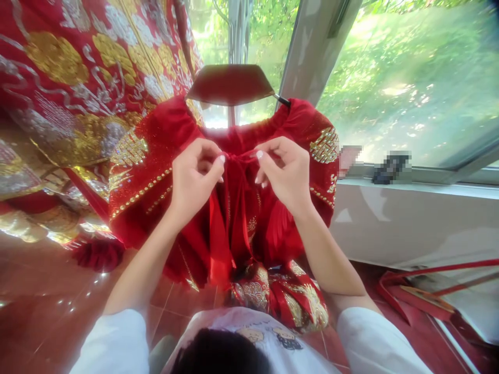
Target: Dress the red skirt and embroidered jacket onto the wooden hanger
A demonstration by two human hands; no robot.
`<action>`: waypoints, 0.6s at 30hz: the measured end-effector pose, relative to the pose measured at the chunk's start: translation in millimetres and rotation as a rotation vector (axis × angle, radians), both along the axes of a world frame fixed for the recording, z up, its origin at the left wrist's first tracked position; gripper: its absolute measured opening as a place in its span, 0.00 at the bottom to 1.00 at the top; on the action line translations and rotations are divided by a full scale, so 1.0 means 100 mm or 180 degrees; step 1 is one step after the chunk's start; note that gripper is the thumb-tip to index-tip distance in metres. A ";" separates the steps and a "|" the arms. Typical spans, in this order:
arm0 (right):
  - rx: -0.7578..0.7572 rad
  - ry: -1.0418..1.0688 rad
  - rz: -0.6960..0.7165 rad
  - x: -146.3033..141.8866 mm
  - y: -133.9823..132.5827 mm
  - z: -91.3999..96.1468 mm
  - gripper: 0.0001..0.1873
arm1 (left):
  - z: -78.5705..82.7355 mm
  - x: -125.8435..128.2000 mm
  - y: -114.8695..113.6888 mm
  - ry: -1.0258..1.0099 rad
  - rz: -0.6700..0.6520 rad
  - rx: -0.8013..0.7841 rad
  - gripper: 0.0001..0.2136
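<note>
Pinching the red cord (pixel 248 155) thumb-to-finger with left hand (pixel 192 179) and right hand (pixel 289 174), closed on either side of an apparent knot (pixel 234 158) at the front of the hanging red garment (pixel 278 231); best to pull gently and evenly, with the loose ribbon (pixel 219 239) untwisted. Mind the embroidered robe (pixel 86 72) crowding the left edge and the windowsill (pixel 440 190) near the right, better drawing back over tiled floor (pixel 166 298).

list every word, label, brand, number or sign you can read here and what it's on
No text can be read for certain.
White shirt: small lettering seems to stand above the cartoon print, too blurred to read.
Red garment: glittering patterns, no words I can make out.
Dark thing on the windowsill: blocked out by blur, so any label is unreadable.
</note>
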State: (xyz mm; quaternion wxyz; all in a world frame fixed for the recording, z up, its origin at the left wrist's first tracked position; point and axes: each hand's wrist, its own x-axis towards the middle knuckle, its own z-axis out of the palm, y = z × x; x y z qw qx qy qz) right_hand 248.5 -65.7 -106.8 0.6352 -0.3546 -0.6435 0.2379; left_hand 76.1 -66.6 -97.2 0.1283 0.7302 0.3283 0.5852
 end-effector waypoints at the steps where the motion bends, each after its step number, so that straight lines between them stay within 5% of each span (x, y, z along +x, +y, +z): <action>1: -0.0163 0.0157 0.0179 -0.02 -0.01 0.01 0.05 | 0.00 0.02 0.02 -0.0119 -0.0109 -0.0062 0.02; 5: -0.0343 0.0487 0.0532 -0.04 0.00 0.02 0.07 | 0.02 0.01 0.08 -0.0303 -0.0168 -0.0027 0.05; 13: -0.0063 0.0259 0.0148 0.09 0.01 0.06 0.06 | 0.10 -0.12 0.11 -0.0293 -0.0687 -0.0493 0.04; 18: -0.0091 0.0213 0.0212 0.13 0.04 0.10 0.07 | 0.13 -0.14 0.06 -0.0206 -0.0413 -0.0333 0.03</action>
